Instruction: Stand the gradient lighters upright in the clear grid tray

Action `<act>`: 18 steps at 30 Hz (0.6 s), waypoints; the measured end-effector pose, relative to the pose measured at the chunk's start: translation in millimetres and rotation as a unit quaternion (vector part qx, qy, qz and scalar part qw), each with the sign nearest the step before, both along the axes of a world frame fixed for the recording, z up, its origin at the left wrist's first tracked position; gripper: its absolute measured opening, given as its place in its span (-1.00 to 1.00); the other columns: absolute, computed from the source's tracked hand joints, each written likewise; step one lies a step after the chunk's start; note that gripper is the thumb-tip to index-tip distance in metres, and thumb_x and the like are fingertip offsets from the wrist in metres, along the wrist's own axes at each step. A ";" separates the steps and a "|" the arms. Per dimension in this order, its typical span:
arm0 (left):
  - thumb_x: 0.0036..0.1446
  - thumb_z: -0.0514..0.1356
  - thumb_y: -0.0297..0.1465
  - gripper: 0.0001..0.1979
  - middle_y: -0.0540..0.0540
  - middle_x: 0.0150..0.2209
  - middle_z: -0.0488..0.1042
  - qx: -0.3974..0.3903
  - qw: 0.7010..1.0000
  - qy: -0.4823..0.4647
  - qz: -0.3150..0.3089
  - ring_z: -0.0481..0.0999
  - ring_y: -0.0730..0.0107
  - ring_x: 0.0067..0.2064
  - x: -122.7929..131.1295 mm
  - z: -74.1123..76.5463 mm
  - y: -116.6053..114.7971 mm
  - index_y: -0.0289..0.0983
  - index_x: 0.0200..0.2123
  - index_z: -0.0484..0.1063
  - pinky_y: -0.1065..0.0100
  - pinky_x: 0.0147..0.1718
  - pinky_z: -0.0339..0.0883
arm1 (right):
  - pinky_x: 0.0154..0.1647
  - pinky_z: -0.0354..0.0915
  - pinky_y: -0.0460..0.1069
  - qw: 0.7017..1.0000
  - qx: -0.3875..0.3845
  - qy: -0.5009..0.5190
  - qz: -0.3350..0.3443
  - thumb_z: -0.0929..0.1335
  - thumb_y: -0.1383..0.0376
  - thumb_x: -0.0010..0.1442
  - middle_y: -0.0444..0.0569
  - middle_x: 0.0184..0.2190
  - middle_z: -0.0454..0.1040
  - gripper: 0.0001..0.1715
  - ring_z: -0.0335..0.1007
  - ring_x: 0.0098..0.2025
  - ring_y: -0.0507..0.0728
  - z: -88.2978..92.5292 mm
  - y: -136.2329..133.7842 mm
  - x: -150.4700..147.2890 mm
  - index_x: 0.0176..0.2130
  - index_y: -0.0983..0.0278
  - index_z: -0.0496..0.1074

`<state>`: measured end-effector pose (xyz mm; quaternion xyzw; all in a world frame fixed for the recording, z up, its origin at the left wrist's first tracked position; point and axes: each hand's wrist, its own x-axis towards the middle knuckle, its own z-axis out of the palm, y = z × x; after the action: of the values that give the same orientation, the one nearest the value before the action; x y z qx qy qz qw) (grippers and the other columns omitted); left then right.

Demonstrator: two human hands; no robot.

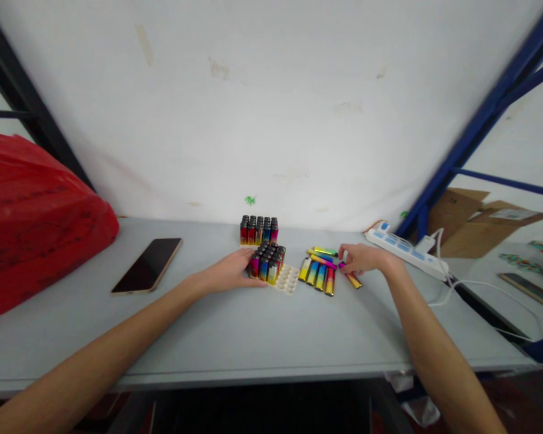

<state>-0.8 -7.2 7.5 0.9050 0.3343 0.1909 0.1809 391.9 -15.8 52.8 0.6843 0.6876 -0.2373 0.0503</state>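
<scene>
A cream tray [289, 281] partly filled with upright colourful lighters [267, 260] sits mid-table. My left hand [229, 271] rests flat against the tray's left side, fingers stretched along it. Several loose lighters [319, 274] lie in a row to the right of the tray. My right hand [361, 258] is curled over the right end of that row, fingertips pinched on a pink and yellow lighter [351, 277]. A second, full tray of lighters [259, 230] stands behind, near the wall.
A phone [147, 265] lies face up at left, beside a big red plastic bag [31, 217]. A white power strip [400, 247] with cables lies at right. Blue shelf posts [474, 126] and cardboard boxes [474, 220] stand to the right.
</scene>
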 end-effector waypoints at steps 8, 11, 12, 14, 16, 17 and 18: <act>0.12 0.43 0.02 -0.26 -0.22 0.29 0.47 0.008 1.000 0.010 0.005 0.45 -0.08 0.29 -1.3 -2.3 2.3 -0.27 0.24 0.46 0.10 0.38 0.21 | 0.04 0.37 0.09 0.951 0.288 -0.113 -0.009 0.22 0.33 0.44 0.43 0.01 0.55 -0.65 0.56 0.05 0.34 -8.8 15.4 -11.3 -0.02 0.47 0.52; 0.08 0.45 0.03 -0.22 -0.21 0.31 0.46 0.009 1.000 0.003 0.003 0.44 -0.07 0.30 -1.0 -2.6 2.6 -0.23 0.27 0.43 0.09 0.39 0.21 | -0.09 0.37 0.03 0.922 0.382 0.057 0.005 0.16 0.24 0.50 0.24 -0.08 0.57 -0.62 0.56 -0.19 0.18 -8.7 10.7 -29.5 0.09 0.40 0.40; 0.08 0.45 0.03 -0.20 -0.21 0.31 0.45 0.009 1.000 -0.001 0.002 0.44 -0.07 0.31 -0.8 -2.4 2.4 -0.23 0.29 0.41 0.09 0.39 0.21 | -0.16 0.37 0.01 0.917 0.379 0.124 0.022 0.14 0.18 0.51 0.13 -0.16 0.58 -0.61 0.52 -0.30 0.13 -9.6 8.0 -37.6 0.10 0.35 0.36; 0.08 0.45 0.02 -0.21 -0.21 0.32 0.44 0.009 1.000 -0.008 -0.003 0.44 -0.07 0.31 -0.3 -2.0 1.9 -0.22 0.29 0.42 0.08 0.39 0.20 | -0.28 0.31 -0.02 0.903 0.357 0.234 0.051 0.14 0.04 0.51 -0.07 -0.32 0.54 -0.58 0.41 -0.42 0.09 -13.4 2.0 -56.2 0.08 0.25 0.33; 0.10 0.45 -0.01 -0.23 -0.22 0.32 0.45 0.007 1.000 -0.014 -0.009 0.44 -0.07 0.31 0.1 -1.9 1.5 -0.23 0.28 0.42 0.08 0.39 0.20 | -0.34 0.24 -0.05 0.885 0.354 0.299 0.051 0.19 -0.10 0.46 -0.16 -0.42 0.46 -0.53 0.34 -0.42 0.07 -19.0 -4.3 -76.6 -0.03 0.21 0.36; 0.10 0.45 -0.02 -0.23 -0.22 0.31 0.45 0.007 1.000 -0.018 -0.012 0.44 -0.06 0.31 0.1 -1.9 1.4 -0.23 0.28 0.42 0.07 0.39 0.20 | -0.37 0.21 -0.06 0.876 0.352 0.327 0.047 0.20 -0.15 0.43 -0.18 -0.46 0.40 -0.48 0.31 -0.43 0.07 -21.9 -7.6 -86.7 -0.12 0.21 0.38; 0.10 0.45 -0.02 -0.23 -0.22 0.31 0.46 0.006 1.000 -0.022 -0.013 0.44 -0.06 0.31 0.1 -2.0 1.4 -0.22 0.29 0.41 0.07 0.38 0.21 | -0.41 0.17 -0.07 0.869 0.338 0.358 0.046 0.20 -0.21 0.41 -0.18 -0.50 0.35 -0.42 0.25 -0.45 0.06 -24.7 -10.8 -96.3 -0.23 0.21 0.38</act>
<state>-0.6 -5.8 5.4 0.9059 0.3177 0.2103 0.1847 295.6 -26.5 28.1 0.4950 0.7277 -0.2162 -0.4227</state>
